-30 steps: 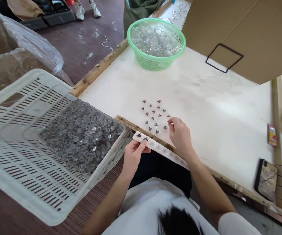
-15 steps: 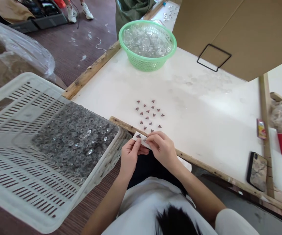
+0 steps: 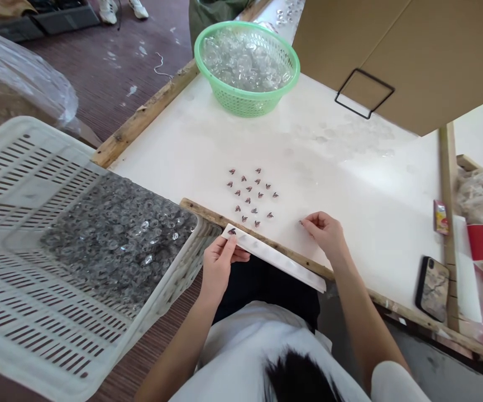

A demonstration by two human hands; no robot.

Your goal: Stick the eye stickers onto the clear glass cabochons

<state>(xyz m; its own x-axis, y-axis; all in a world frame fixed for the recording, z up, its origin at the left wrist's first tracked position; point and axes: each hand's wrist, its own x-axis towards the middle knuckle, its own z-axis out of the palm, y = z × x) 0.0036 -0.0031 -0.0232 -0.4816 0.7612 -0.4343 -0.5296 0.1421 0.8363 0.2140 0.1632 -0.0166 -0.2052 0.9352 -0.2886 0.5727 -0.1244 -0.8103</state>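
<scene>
Between the thumb and fingers of my left hand [image 3: 220, 259] is one end of a long white paper strip [image 3: 277, 257]. A small dark and pink sticker [image 3: 232, 231] shows on that end, by my thumb. The strip slants down to the right along the table's front edge. My right hand [image 3: 325, 231] is just over the white tabletop, its thumb and forefinger pinched on a tiny dark sticker [image 3: 301, 223]. Several like stickers [image 3: 248, 200] lie spread on the table, left of my right hand.
At my left stands a white plastic crate [image 3: 61, 335] holding many small clear pieces [image 3: 128, 234]. A green basket [image 3: 247, 100] of clear pieces stands at the back. A cardboard box [image 3: 396, 61] is at the back right. A phone [image 3: 433, 288] lies near the right edge.
My right hand has moved right, away from the strip and my left hand, with a tiny sticker in its pinch. More of the strip shows. My left hand keeps its hold.
</scene>
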